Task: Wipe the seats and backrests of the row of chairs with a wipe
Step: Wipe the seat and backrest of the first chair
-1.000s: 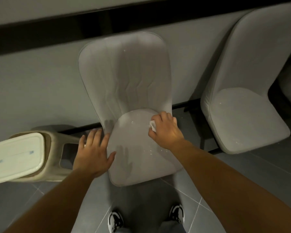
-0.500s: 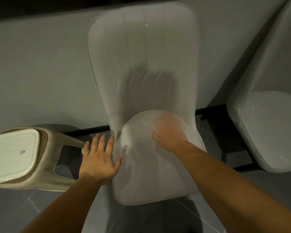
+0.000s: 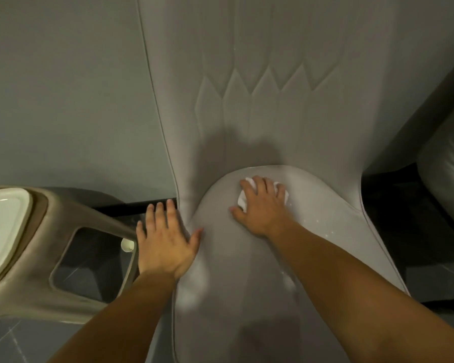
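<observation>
Right hand (image 3: 264, 205) slid wipe (image 3: 243, 200) rearward on grey seat (image 3: 247, 258); wall (image 3: 63, 87) behind.

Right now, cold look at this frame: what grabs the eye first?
The right hand pressing a crumpled white wipe flat onto the rear of the grey chair seat, just below the quilted backrest. The left hand rests spread on the seat's left edge, beside a beige stool at lower left.

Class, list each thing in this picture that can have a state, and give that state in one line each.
right hand: flat, pressing the wipe on the seat
wipe: crumpled under the fingers
left hand: open, resting at the seat's left edge
seat: shiny, with pale specks
bin: lid closed
</observation>
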